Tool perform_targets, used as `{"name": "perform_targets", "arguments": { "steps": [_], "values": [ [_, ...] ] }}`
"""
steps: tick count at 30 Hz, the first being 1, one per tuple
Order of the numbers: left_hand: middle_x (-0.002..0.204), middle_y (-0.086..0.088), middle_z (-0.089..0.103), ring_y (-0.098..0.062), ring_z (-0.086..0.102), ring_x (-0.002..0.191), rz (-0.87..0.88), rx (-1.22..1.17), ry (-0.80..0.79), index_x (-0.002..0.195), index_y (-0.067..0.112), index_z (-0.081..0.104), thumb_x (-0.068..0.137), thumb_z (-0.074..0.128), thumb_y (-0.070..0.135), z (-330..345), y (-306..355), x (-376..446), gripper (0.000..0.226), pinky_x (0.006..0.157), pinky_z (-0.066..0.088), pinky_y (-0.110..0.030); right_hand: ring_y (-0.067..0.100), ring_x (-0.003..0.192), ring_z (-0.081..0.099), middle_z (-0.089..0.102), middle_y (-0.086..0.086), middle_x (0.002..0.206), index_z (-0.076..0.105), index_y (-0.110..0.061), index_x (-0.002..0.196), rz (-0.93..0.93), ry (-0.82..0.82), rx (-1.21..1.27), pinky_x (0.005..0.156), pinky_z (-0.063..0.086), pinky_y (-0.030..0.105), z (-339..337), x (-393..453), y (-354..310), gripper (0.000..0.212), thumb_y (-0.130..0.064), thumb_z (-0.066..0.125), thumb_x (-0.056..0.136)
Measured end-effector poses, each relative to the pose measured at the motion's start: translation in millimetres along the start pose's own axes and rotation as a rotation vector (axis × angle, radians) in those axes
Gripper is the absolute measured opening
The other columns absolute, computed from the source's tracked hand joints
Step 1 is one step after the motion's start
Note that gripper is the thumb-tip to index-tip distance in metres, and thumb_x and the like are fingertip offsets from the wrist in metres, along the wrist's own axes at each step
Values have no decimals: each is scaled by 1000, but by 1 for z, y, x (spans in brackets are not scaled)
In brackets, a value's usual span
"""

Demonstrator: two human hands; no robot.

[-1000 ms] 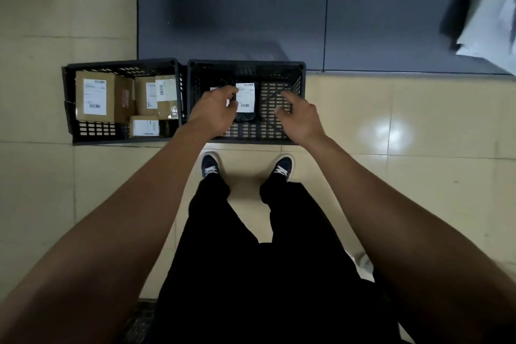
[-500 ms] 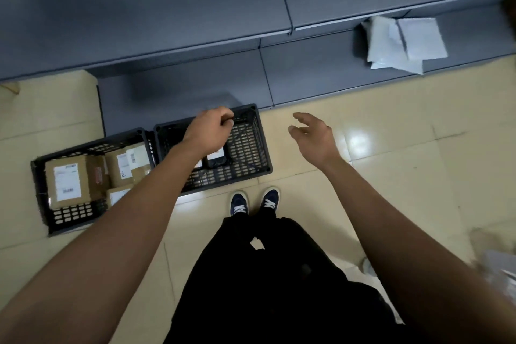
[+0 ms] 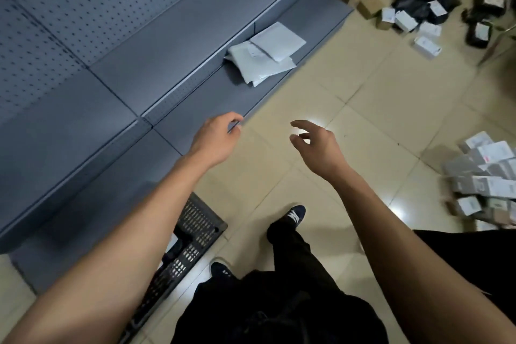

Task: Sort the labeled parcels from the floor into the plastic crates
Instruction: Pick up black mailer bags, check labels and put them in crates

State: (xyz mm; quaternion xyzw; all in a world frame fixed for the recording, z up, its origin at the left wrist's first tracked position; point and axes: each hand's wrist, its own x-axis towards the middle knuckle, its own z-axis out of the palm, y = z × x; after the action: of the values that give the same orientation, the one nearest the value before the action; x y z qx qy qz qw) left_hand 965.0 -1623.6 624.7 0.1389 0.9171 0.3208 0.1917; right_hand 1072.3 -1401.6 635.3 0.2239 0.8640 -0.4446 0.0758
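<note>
Both my hands were empty, left hand (image 3: 216, 139) loosely curled, right hand (image 3: 318, 145) half open; labels on the floor parcels (image 3: 485, 176) were too blurry to read.

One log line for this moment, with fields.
left hand: empty | right hand: empty | crate: lower left | parcels: floor, right

Stockroom or shop backroom: grey pegboard shelving (image 3: 117, 45), tiled floor (image 3: 363, 109), labeled parcels (image 3: 485, 176) heaped, crate (image 3: 195, 232).

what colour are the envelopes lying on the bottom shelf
White, or very pale grey; the envelopes show best in the head view, stacked on the dark grey shelf.
</note>
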Motion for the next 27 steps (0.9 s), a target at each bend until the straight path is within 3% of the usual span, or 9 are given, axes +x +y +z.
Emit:
{"name": "perform_targets", "arguments": {
  "steps": [4, 10, 15, 21, 27],
  "values": [
    [134, 0, 67, -22, 58, 125, 135, 67, -90, 129, 20, 66, 102, 56, 22, 37, 93, 65, 29, 105, 44, -33, 16, 123, 60, 65, -2, 134, 58, -28, 139, 32, 92, -49, 87, 43, 28, -93, 35, 42, 38, -30, 56, 102],
    [128, 7, 67, -18, 59, 122, 257, 107, -141, 129, 26, 65, 101, 55, 29, 73, 193, 138, 30, 105, 47, -40, 19, 126, 59, 61, -1, 141, 53, -27, 144, 73, 222, -19, 98, 46, 32, -197, 82, 74, 44, -29, 58, 100],
    [110, 12, 69, -17, 63, 109, 299, 90, -175, 122, 28, 67, 100, 55, 32, 92, 248, 194, 25, 98, 51, -40, 20, 128, 57, 59, -3, 143, 51, -26, 145, 109, 272, 15, 104, 47, 38, -248, 112, 95, 45, -28, 57, 101],
    [115, 11, 68, -20, 62, 110, 390, 58, -181, 126, 29, 64, 98, 53, 34, 114, 302, 271, 31, 98, 52, -45, 34, 129, 52, 61, 15, 137, 42, -21, 153, 122, 285, -193, 103, 45, 44, -291, 168, 117, 53, -25, 56, 102],
    [129, 5, 68, -20, 61, 118, 497, 55, -162, 130, 26, 64, 100, 58, 32, 124, 365, 374, 31, 100, 49, -37, 32, 133, 51, 58, 9, 145, 47, -18, 150, 136, 352, -282, 104, 45, 41, -355, 254, 106, 50, -27, 56, 102]
  ]
}}
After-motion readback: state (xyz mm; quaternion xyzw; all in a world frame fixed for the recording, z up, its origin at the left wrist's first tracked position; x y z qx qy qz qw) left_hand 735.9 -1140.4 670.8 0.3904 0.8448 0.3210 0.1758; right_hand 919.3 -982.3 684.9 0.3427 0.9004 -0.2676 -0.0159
